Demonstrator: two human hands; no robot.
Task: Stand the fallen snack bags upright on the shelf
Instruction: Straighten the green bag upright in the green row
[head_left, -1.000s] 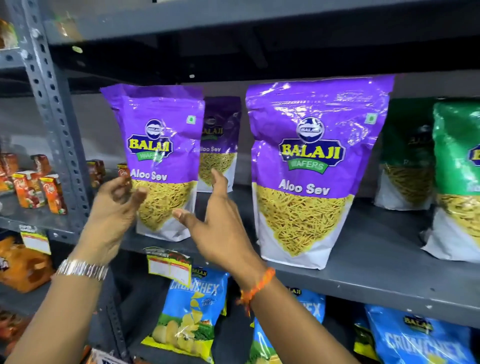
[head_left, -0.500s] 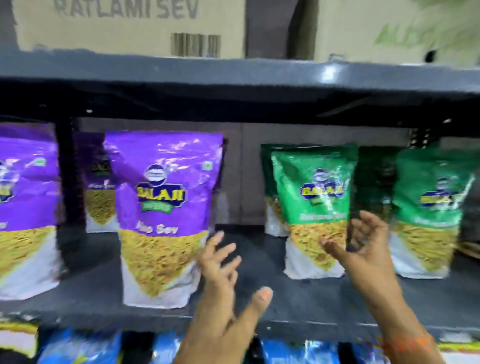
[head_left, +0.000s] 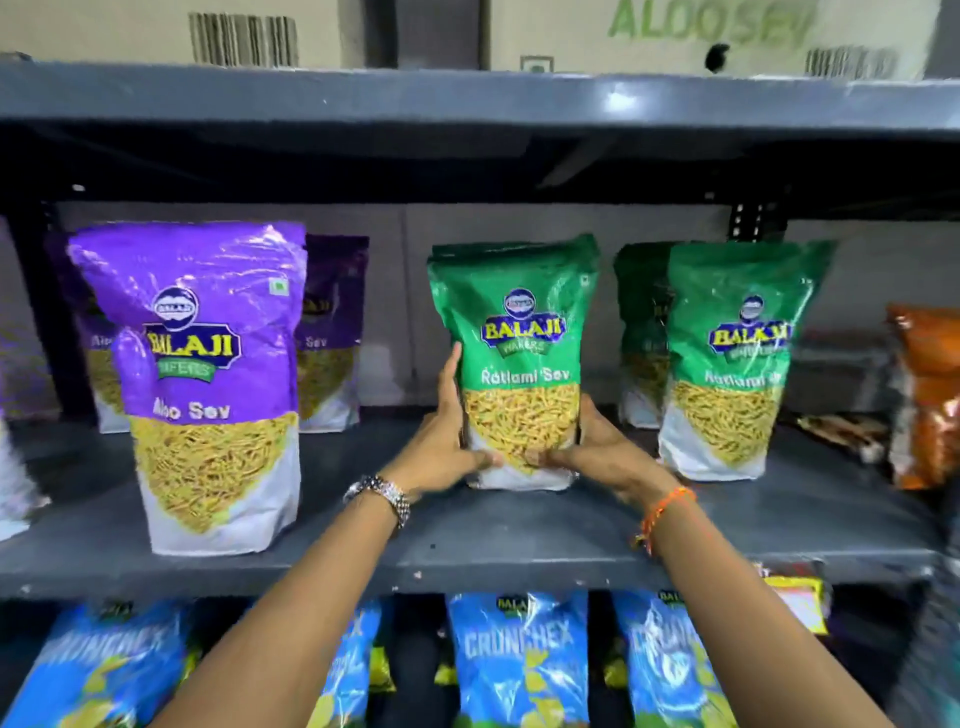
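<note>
I count three glossy green Ratlami Sev pouches (head_left: 522, 332), three purple Aloo Sev pouches (head_left: 192, 332), one orange foil pouch (head_left: 927, 395) and four blue Crunchex bags (head_left: 519, 654) below.

Both hands moved in from open air: left hand (head_left: 441, 447) and right hand (head_left: 602, 447) now clasp the green Ratlami Sev bag (head_left: 519, 364), upright.

My left hand (head_left: 441, 441) and right hand (head_left: 597, 452) clasp the lower sides of the green Ratlami Sev bag (head_left: 519, 364), upright on the shelf (head_left: 519, 525), between a purple Aloo Sev bag (head_left: 208, 384) left and another green bag (head_left: 727, 364) right.
</note>
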